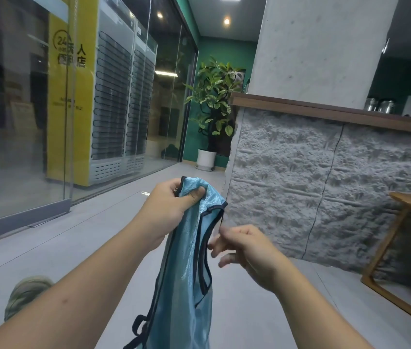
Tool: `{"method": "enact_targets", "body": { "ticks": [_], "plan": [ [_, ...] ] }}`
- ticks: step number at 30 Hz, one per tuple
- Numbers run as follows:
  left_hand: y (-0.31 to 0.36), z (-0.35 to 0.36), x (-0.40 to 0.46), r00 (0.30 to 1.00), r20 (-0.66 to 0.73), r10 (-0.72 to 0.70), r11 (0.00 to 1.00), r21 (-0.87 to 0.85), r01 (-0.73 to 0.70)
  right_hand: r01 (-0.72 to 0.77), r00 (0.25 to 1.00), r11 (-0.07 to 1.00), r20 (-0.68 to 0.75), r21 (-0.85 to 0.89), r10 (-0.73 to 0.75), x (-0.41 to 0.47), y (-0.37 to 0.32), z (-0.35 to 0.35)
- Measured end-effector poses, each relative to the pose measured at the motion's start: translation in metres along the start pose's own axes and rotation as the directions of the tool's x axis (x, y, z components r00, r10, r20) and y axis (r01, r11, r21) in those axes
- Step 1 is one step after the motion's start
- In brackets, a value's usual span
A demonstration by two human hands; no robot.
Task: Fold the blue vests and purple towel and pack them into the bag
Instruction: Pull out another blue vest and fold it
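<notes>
A light-blue mesh vest (181, 273) with dark trim hangs unfolded in mid-air above the grey floor (48, 248), gripped at its top by the left hand (171, 205). The right hand (244, 248) reaches for the armhole edge, fingers loosely spread and holding nothing. Folding looks barely begun (no bag, towel or second vest shows), beside a stone-faced counter (325, 172) and wooden chair (400, 248).

Blue vest (184, 268) is showing thin shiny mesh cloth with dark trim. Beside it, counter front (325, 182) is looking rough grey stone under a smooth wood top (325, 112). Floor (73, 238) is looking matt; glass wall (23, 109) is reflecting.
</notes>
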State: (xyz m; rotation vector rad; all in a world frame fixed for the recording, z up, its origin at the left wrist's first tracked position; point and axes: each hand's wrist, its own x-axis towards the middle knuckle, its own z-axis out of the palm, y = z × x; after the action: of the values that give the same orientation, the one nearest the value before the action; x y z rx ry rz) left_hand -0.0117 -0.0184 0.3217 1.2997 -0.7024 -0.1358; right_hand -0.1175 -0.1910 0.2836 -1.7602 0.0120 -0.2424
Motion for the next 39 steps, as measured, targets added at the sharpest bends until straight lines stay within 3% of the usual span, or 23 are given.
{"method": "enact_targets", "body": {
  "ticks": [2, 5, 10, 14, 19, 23, 33, 36, 39],
  "plan": [
    [0.000, 0.001, 0.002, 1.000, -0.020, 0.023, 0.999, 0.042, -0.022, -0.002, 0.997, 0.999, 0.080, -0.040, 0.005, -0.003, 0.004, 0.001],
    [-0.001, 0.003, 0.008, 0.998, -0.044, 0.034, 0.999, 0.016, -0.033, 0.014, 0.977, 0.951, 0.206, -0.310, 0.053, -0.006, 0.007, 0.013],
    [-0.001, -0.002, 0.015, 0.997, -0.069, 0.045, 0.999, -0.016, -0.046, -0.036, 0.957, 0.693, 0.176, -0.720, 0.232, -0.008, 0.011, 0.025],
    [0.002, -0.016, 0.021, 0.993, -0.099, 0.069, 0.997, -0.028, -0.073, -0.077, 0.943, 0.571, 0.127, -0.817, 0.308, -0.008, 0.004, 0.016],
    [-0.001, -0.028, 0.027, 0.988, -0.135, 0.073, 0.997, 0.010, -0.073, -0.103, 0.941, 0.497, 0.077, -0.862, 0.329, -0.007, -0.006, 0.013],
    [-0.006, -0.031, 0.031, 0.984, -0.168, 0.067, 0.997, 0.040, -0.061, -0.131, 0.917, 0.539, 0.105, -0.832, 0.385, -0.008, -0.005, 0.021],
    [-0.012, -0.039, 0.036, 0.975, -0.216, 0.050, 0.996, 0.081, -0.033, -0.129, 0.945, 0.623, 0.095, -0.771, 0.313, -0.005, -0.004, 0.004],
    [-0.010, -0.043, 0.038, 0.965, -0.243, 0.098, 0.978, 0.201, -0.049, -0.119, 0.978, 0.739, 0.052, -0.663, 0.203, -0.004, -0.008, -0.007],
    [-0.010, -0.051, 0.043, 0.944, -0.250, 0.216, 0.903, 0.418, -0.097, -0.070, 0.997, 0.912, 0.009, -0.404, 0.081, -0.002, -0.007, -0.013]
  ]
}}
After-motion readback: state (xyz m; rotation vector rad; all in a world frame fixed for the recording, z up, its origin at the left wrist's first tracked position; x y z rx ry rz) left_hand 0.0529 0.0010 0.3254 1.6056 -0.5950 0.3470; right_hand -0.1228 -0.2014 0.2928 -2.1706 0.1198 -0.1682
